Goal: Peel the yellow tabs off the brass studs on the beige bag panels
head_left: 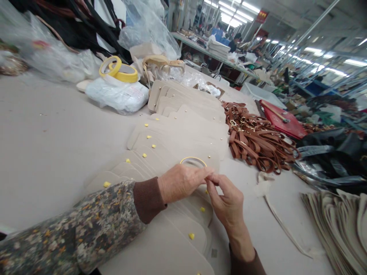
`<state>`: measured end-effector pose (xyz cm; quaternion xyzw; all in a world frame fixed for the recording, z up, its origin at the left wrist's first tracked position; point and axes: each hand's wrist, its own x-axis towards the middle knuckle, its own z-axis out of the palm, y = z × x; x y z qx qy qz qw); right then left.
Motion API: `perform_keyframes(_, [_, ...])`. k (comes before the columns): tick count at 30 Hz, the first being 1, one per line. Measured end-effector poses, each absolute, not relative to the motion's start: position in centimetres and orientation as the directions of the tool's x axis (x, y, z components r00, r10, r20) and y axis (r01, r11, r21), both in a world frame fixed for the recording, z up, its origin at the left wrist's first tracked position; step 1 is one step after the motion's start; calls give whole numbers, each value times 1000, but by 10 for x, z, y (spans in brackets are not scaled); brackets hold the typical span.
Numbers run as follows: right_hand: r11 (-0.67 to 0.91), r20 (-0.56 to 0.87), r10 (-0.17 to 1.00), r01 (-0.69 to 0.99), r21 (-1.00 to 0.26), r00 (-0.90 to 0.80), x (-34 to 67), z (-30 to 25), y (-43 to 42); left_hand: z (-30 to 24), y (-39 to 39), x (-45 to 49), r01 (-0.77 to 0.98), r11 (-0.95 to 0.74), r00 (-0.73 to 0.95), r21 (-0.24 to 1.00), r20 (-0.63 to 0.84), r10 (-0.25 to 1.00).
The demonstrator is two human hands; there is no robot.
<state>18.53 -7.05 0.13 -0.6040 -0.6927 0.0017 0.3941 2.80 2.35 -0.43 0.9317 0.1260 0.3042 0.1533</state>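
L hand: the left hand (pixel 180 184), centre-bottom of frame, comes out of a flowered sleeve with brown knit cuff (pixel 94 225). Fingers are curled and grasp a thin yellow ring (pixel 192 157).
Ring: it stands up just above the L knuckles, approx. mid-frame. Its lower part is hidden behind the fingers.
R hand: the right hand (pixel 228 202) enters from the bottom edge, right of centre. Thumb & forefinger are pinched together and touch the L fingertips. What is between them is too small to tell.
Under hands: flat beige leather flaps with rounded corners (pixel 172 141), many pcs, lie overlapped in a row from bottom centre to upper centre. Both hands are over the near ones.
Dots: small yellow stickers (pixel 106 184) sit on the flaps, one per pc where seen.
Table: pale grey work table (pixel 51 145) carries everything.
Right of flaps: a heap of brown leather straps with metal rings (pixel 255 141), just beside the flap row.
Behind straps: a red flat tray (pixel 282 120), right-centre.
Upper left: two yellow tape rolls (pixel 120 70) lie on a white plastic bag (pixel 117 95).
Lower right: a fanned stack of beige cut sheets (pixel 341 225), well apart from the hands.
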Motion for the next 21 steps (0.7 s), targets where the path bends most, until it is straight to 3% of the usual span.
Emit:
perform_keyframes(5, [273,648,761,914,-301,-14,182,1,-71,-2,26,30,192,-903,839,384,413,353])
perform_keyframes(8, [219,641,761,893,-392,95,176,2,-72,1,28,29,231,-910,839,344,403,365])
perform_keyframes(10, [109,494,820,770,-629,287,173,3,-70,3,28,29,243,-920,832,307,422,361])
perform_keyframes(13, [-79,116,842,333,-940,527,177,-2,-63,7,24,29,237,-933,809,272,476,344])
perform_keyframes(16, [-178,-121,797,39,-983,591,194,-11,-59,7,21,31,253,-932,813,259,465,351])
perform_keyframes(21, [-357,-233,844,183,-916,482,211,-19,-63,1,25,35,408,-892,864,195,232,446])
